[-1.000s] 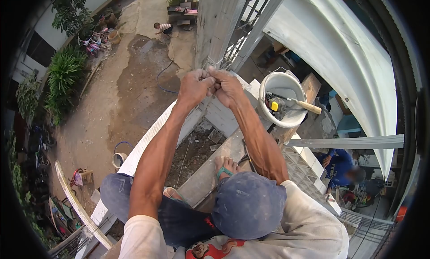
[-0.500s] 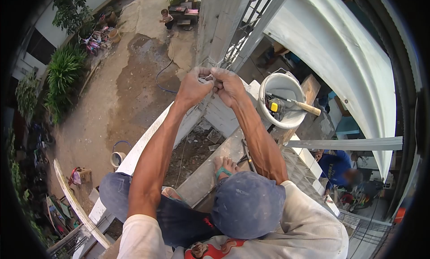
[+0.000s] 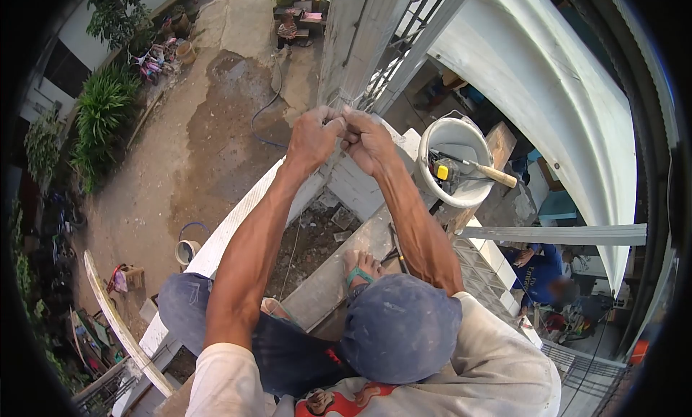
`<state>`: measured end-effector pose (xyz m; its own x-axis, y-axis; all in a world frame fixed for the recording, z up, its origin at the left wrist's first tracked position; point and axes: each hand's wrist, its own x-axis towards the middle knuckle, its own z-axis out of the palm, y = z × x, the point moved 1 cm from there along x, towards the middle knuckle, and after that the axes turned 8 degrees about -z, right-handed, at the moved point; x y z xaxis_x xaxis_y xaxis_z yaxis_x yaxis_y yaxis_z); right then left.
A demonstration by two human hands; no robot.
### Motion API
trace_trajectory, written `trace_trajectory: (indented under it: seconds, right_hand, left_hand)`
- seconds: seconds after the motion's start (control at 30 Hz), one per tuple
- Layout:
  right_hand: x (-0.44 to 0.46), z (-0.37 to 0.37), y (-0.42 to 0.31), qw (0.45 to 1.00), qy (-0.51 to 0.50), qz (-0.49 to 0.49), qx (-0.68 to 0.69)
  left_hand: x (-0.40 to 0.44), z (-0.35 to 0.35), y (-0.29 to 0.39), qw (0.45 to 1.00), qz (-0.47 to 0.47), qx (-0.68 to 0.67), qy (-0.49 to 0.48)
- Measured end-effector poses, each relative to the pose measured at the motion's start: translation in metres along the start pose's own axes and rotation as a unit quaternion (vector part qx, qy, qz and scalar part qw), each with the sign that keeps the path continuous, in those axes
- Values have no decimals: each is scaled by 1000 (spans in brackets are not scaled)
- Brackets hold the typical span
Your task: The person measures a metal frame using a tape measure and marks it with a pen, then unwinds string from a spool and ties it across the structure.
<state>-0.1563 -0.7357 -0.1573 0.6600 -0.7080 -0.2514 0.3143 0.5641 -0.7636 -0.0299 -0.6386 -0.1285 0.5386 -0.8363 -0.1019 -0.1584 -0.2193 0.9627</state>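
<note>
One broad white sheet sweeps across the upper right, beside an upright grey column with bars showing along its right side. White block walls meet near the column's foot. A grey board lies beneath the arms and bears a sandalled foot. To the right of the forearms stands a pale bucket holding a wooden-handled tool and a yellow-and-black tape measure.

The left hand and right hand meet before the column, fingertips bunched together and apparently pinching a thin pale strand, which shows at the column just beyond them; the grip itself is mostly hidden by the fingers. A fine string runs below, between the forearms; whether the two are continuous cannot be told.

Likely faults: a dusty fingertip could slip, letting the strand slacken; a hard pull could snap it or unsettle the footing on the board; a wide swing of the right elbow could knock the bucket and spill its tools.
</note>
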Motion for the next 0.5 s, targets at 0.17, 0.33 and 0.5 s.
trace_trajectory:
  seconds: [0.17, 0.33, 0.5]
  right_hand:
    - [-17, 9, -4, 997, -65, 7, 29]
    - [-7, 4, -3, 998, -23, -44, -42]
    - [9, -5, -5, 978, 70, -100, -167]
  left_hand:
    - [6, -3, -9, 992, -54, -97, -65]
    - [2, -5, 4, 993, -80, -1, -85]
    - [-4, -28, 15, 990, -67, 61, -112]
